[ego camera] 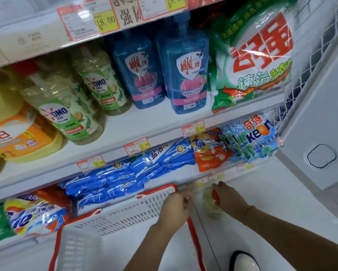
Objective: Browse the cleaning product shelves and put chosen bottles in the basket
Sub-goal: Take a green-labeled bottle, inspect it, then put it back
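Observation:
A white plastic basket [113, 223] with a red rim hangs low in front of the shelves. My left hand [175, 209] grips it at its right edge. My right hand [231, 200] holds a small clear bottle [210, 207] of pale yellow-green liquid with a red cap, just right of the basket and down near the floor. On the middle shelf stand two green-labelled OMO bottles [61, 108], two blue pump bottles [183, 73] and a yellow jug [12, 126].
A big green and white detergent bag [258, 55] lies at the shelf's right end. The lower shelves hold blue bags [137, 169], an orange Tide bag [209, 153] and Keon bags [256, 137]. A white cabinet [320, 124] stands close on the right. A shoe [244, 261] is on the floor.

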{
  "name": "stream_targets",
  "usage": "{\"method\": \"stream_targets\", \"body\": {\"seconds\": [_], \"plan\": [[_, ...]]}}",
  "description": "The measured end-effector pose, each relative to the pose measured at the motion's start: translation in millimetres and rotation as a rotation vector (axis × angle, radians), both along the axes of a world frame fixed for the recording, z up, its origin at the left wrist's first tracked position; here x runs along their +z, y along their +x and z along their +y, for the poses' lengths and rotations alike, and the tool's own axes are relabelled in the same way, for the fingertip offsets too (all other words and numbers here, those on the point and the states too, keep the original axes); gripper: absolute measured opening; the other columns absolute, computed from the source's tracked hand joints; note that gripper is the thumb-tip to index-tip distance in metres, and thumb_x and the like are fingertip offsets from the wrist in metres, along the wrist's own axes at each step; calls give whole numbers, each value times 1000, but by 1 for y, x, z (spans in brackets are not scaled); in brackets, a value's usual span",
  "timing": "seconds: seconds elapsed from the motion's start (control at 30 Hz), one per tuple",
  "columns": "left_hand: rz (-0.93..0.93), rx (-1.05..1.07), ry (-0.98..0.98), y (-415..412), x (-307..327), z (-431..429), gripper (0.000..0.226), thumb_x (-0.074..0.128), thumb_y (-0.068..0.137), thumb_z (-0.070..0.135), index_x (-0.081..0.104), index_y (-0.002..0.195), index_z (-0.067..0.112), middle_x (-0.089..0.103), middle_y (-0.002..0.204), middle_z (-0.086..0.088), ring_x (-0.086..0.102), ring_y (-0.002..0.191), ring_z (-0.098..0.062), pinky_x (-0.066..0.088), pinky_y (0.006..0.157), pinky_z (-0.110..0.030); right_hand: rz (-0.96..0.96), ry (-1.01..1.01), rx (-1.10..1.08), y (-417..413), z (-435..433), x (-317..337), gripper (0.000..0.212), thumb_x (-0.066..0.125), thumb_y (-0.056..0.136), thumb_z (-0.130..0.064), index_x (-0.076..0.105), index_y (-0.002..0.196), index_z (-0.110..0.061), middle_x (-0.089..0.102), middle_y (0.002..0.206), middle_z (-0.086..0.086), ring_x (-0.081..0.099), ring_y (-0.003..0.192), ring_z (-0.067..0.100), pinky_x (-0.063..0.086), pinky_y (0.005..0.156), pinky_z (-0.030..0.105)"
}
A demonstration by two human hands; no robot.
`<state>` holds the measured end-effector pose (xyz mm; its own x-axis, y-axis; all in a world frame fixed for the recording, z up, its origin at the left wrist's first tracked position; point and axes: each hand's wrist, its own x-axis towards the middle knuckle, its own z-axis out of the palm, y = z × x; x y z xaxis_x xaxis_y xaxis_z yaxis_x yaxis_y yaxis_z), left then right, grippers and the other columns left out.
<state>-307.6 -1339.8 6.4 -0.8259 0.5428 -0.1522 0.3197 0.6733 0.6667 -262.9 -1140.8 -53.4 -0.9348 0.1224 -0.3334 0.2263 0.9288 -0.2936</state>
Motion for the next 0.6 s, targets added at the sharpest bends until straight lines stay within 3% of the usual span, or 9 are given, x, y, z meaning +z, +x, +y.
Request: {"method": "stream_targets", "body": {"seconds": [0.13,0.23,0.3,0.37,0.47,0.53,0.6], "plan": [[-189,96,-17,34,-33,0,24,51,80,6,62,81,27,60,73,6,56,70,-8,46,70,-23,1,-49,-2,5,4,6,39,58,87,-22,49,123,-13,54,120,6,57,105,22,42,86,24],[-300,140,11,41,-39,-2,29,63,79,8,62,103,25,58,86,8,59,87,-12,51,82,-25,2,-95,8,13,5,17,35,65,82,-21,51,113,-11,56,114,4,57,102,19,38,79,18],[-287,139,22,43,-32,-4,49,74,77,15,56,123,21,56,104,8,57,100,-12,47,87,-19,6,-110,68,12,4,40,34,70,78,-23,54,107,-13,55,105,1,54,94,15,35,74,16],[-292,134,86,48,-18,-3,76,82,72,21,41,137,26,44,120,14,45,112,-2,34,87,-2,25,-132,125,9,2,76,30,73,75,-23,56,99,-17,52,96,-5,50,88,10,35,70,15],[-285,168,224,58,0,1,110,90,57,35,21,143,35,28,131,23,30,120,6,16,83,10,100,-124,224,3,-3,150,31,77,73,-25,59,98,-21,55,93,-8,51,87,8,43,73,15],[-247,209,328,68,13,3,112,90,59,33,16,142,42,28,138,24,31,124,7,19,91,7,172,-90,276,1,-10,206,34,78,73,-31,61,101,-23,57,92,-10,51,84,5,46,79,17],[-153,275,453,73,29,6,112,90,60,33,18,145,42,31,146,18,35,129,3,31,106,-12,273,-78,311,0,-21,261,34,79,71,-35,63,99,-25,56,87,-14,49,79,1,41,73,12]]}}
